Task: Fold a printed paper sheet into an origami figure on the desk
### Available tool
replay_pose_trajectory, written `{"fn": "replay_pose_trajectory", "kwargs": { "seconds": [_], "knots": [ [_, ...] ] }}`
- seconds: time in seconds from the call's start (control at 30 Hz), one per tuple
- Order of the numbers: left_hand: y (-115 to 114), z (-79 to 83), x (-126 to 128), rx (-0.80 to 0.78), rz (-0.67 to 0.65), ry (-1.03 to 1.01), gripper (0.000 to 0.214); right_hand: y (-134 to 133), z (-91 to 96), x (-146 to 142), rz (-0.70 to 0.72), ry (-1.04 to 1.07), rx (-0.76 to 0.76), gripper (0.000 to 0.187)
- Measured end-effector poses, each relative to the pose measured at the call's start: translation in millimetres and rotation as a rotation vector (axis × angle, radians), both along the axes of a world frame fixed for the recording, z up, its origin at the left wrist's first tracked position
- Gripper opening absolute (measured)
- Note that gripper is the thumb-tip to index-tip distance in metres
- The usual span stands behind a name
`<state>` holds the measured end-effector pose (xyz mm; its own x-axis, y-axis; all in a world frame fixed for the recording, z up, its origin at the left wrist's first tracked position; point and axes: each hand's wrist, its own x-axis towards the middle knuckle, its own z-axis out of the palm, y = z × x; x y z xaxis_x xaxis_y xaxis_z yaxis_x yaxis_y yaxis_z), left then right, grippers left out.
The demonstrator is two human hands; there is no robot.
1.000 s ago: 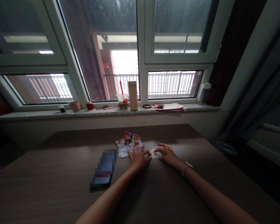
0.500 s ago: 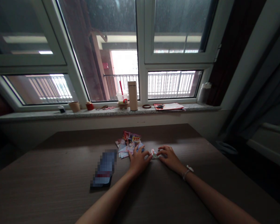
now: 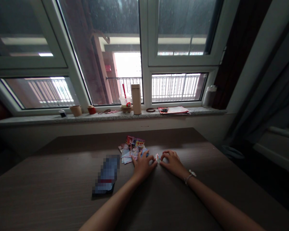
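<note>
Closer together than before, our left hand (image 3: pixel 142 166) and right hand (image 3: pixel 172 163) pinch the small folded paper (image 3: pixel 158 158), light, flimsy, best held along its creased edges on the desk (image 3: pixel 50 199).

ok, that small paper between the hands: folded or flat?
Folded: the small paper shows a raised pointed flap, pinched between left hand and right hand on the table.

1. Both forearms bare, stretched forward, converging toward each other.
2. Left hand (image 3: pixel 142 166): palm down, fingers spread and slightly bent, thumb angled toward the right hand.
3. Right hand (image 3: pixel 172 161): palm down, fingers curled, fingertips nearly meeting the left thumb.
4. Right wrist carries a thin band.
</note>
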<state>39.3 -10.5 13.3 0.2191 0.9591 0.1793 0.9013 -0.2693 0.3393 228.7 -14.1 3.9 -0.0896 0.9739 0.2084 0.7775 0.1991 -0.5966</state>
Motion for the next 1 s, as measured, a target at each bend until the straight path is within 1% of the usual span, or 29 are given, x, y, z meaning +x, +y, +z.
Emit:
{"fn": "replay_pose_trajectory", "kwargs": {
  "seconds": [0.23, 0.4, 0.53, 0.63, 0.7, 1.0],
  "knots": [
    [-0.1, 5.0, 5.0, -0.029, 0.0, 0.004, 0.021, 10.4, -3.9, 0.0, -0.041, -0.02, -0.068, 0.021],
    [2.0, 3.5, 3.8, -0.021, -0.006, 0.002, 0.022, 10.8, -1.4, -0.3, -0.038, -0.003, -0.089, 0.021],
    [4.8, 2.5, 3.1, -0.042, 0.001, -0.001, 0.022, 6.2, 1.6, 0.5, -0.008, -0.022, -0.079, 0.02],
    [6.5, 2.9, 3.6, -0.063, 0.01, -0.019, 0.022, 4.6, 0.7, 2.6, 0.04, -0.048, -0.056, 0.02],
    [7.0, 3.3, 4.0, -0.068, 0.017, -0.031, 0.021, 5.1, -0.3, 3.5, 0.049, -0.059, -0.053, 0.02],
    [4.9, 4.3, 7.8, -0.048, 0.016, -0.027, 0.022, 11.1, -0.9, -1.0, 0.002, -0.063, -0.085, 0.025]
  ]
}}
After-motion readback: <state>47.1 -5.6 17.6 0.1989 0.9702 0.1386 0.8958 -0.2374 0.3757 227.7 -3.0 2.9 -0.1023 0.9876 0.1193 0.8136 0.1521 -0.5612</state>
